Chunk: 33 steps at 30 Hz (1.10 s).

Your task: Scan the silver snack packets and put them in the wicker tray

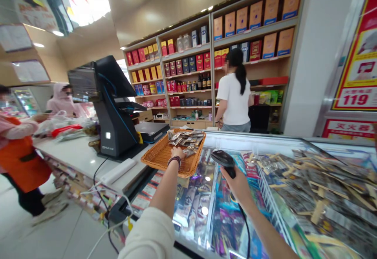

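Note:
My left hand (177, 153), with a beaded bracelet at its wrist, reaches into an orange-brown wicker basket (153, 159). Its fingers are bent down around a small packet (186, 152) beside the heap of packets (190, 138) on the basket's far right side; the fingertips are partly hidden. My right hand (232, 178) is wrapped round the handle of a black barcode scanner (224, 158), held above the glass-topped freezer. The scanner's head points left toward the basket, and its cable hangs below my wrist.
A checkout terminal (110, 109) and a flat grey device (151, 130) stand left of the basket. Bars in wrappers (318, 188) lie heaped at right. A person in white (235, 101) stands before stocked shelves; a person in an orange apron (22, 164) is at left.

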{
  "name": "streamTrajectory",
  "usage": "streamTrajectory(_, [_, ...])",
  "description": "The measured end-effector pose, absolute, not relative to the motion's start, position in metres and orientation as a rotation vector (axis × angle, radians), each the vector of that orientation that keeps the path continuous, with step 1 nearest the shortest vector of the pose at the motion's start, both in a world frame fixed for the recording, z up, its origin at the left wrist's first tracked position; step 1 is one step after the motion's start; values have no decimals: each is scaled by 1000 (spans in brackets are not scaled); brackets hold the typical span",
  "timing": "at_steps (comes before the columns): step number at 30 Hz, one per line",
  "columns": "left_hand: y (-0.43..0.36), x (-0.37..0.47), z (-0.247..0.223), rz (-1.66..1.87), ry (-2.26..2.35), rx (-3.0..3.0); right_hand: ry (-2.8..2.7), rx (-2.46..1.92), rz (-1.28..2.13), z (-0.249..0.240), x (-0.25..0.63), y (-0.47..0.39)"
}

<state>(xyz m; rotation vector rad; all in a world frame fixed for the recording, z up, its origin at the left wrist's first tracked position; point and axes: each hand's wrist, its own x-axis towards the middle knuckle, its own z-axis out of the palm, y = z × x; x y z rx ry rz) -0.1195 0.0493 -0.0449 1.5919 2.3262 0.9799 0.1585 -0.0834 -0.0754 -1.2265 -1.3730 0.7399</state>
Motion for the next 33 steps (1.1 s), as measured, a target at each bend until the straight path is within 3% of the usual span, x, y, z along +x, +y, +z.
streamTrajectory(8, [33, -135, -37, 1055, 2173, 1543, -1377, -1234, 724, -76, 159, -87])
streamTrajectory(18, [-11, -87, -32, 1705, 1431, 1372, -1328, -1206, 760, -69, 159, -97])
streamTrajectory(27, [-8, 18, -75, 1746, 1025, 1246, -1285, -1095, 809, -52, 164, -104])
streamTrajectory(33, [-8, 27, -113, 1717, 931, 1106, -1383, -1185, 772, -53, 170, -102])
